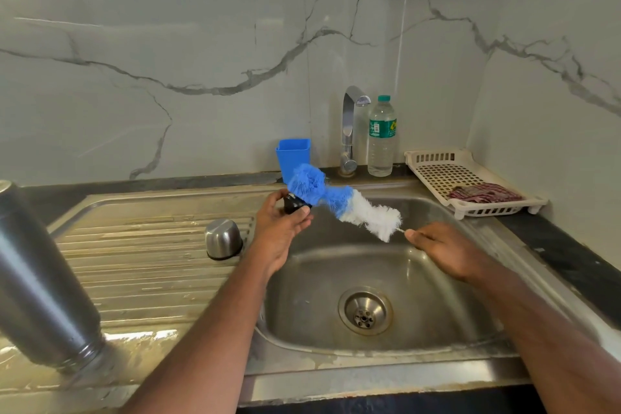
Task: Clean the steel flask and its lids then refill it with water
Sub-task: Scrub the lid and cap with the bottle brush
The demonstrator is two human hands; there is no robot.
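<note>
Steel flask stands upside down on the draining board, far left. Steel cup lid sits inverted nr the basin edge. Left hand grips a small black lid over the sink; bottle brush w/ blue & white bristles touches it. Right hand pinches the brush's wire handle.

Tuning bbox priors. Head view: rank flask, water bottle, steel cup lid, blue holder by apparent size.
1. flask, largest, though it is nearest the camera, which inflates it.
2. water bottle.
3. blue holder and steel cup lid: look alike, and a brush partly hides the holder, so unranked.
</note>
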